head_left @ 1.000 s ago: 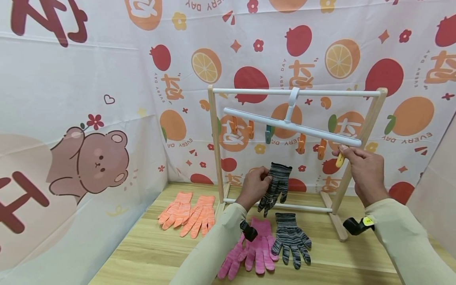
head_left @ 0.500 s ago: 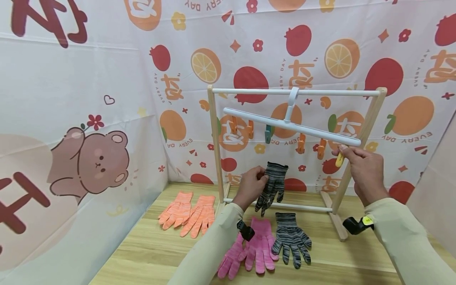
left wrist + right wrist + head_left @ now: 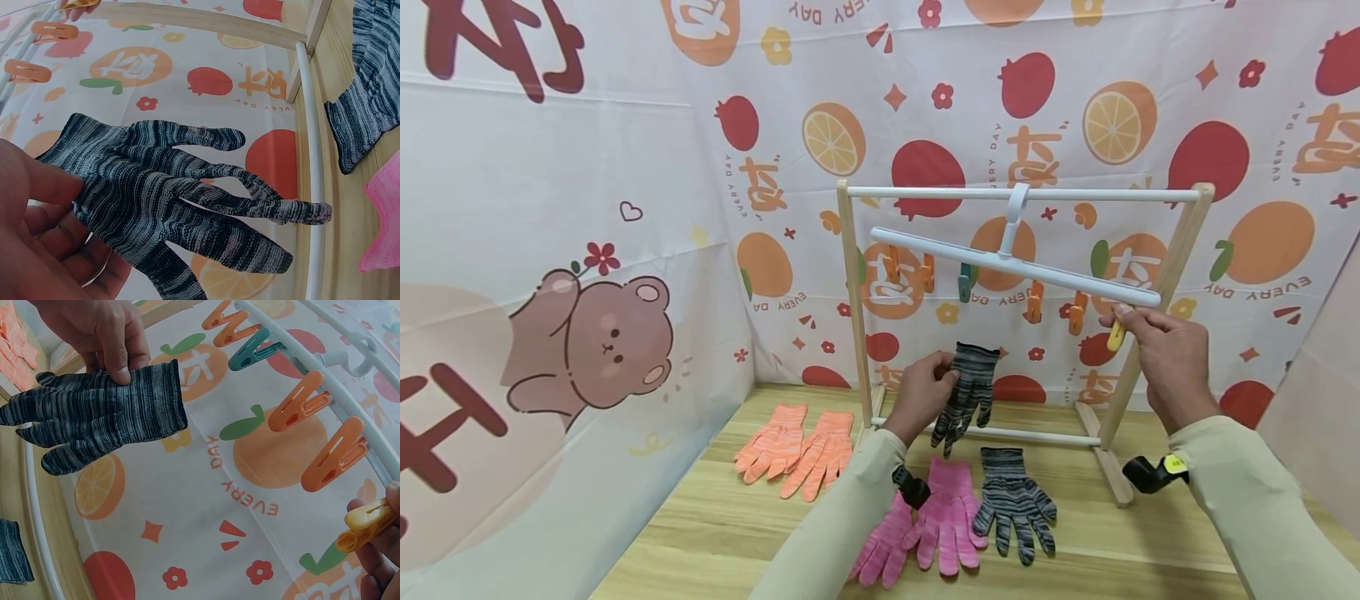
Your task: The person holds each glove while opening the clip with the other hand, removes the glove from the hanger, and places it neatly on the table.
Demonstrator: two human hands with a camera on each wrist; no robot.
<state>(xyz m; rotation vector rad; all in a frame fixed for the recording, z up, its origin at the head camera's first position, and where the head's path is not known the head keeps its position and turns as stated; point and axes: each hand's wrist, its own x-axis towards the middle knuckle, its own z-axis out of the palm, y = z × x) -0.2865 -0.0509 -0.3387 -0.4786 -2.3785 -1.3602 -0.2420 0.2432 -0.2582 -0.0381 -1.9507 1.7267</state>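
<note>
My left hand pinches a black-and-grey striped knit glove near its cuff, the fingers of the glove dangling down. At the right end of the white hanger, my right hand pinches a yellow clothespin between thumb and fingers. The hanger tilts down to the right from the rack's top bar. Several orange clothespins and one green clothespin hang along it. In the left wrist view the held glove is spread out, apart from the clothespins.
A second striped glove lies on the wooden table, beside pink gloves. Orange gloves lie farther left. The wooden rack stands before a fruit-print cloth, its white lower bar behind the gloves.
My left hand has shifted slightly left with the striped glove, away from the hanger's right end. My right hand and the yellow clothespin have stayed in place.
</note>
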